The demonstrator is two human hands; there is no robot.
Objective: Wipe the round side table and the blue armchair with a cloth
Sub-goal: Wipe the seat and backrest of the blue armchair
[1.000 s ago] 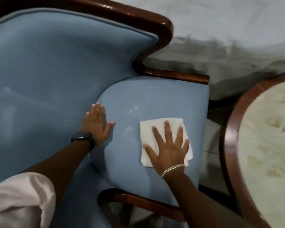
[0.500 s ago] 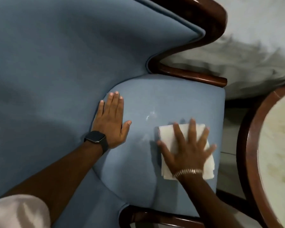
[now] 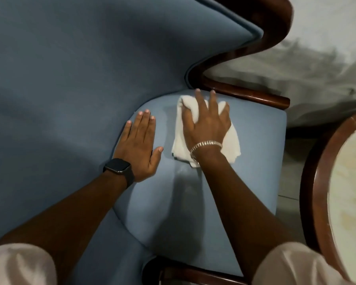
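Your right hand (image 3: 207,124), fingers spread, presses the crumpled white cloth (image 3: 232,140) near the blue upholstered armchair's (image 3: 70,79) rear wooden rail; unwiped padding lies toward you.

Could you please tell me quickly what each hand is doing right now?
Left hand: open, flat on the blue armchair, holding nothing.
Right hand: open, fingers spread, pressing the white cloth against the armchair.

Count: 1 blue armchair (image 3: 74,83) w/ dark wood frame. 1 white cloth (image 3: 232,138). 2 hands: left hand (image 3: 140,149), right hand (image 3: 207,122). 1 black smartwatch (image 3: 119,168) on left wrist, 1 silver bracelet (image 3: 206,145) on right wrist. 1 round side table (image 3: 308,202), only partly in view. 2 light sleeves (image 3: 19,264).
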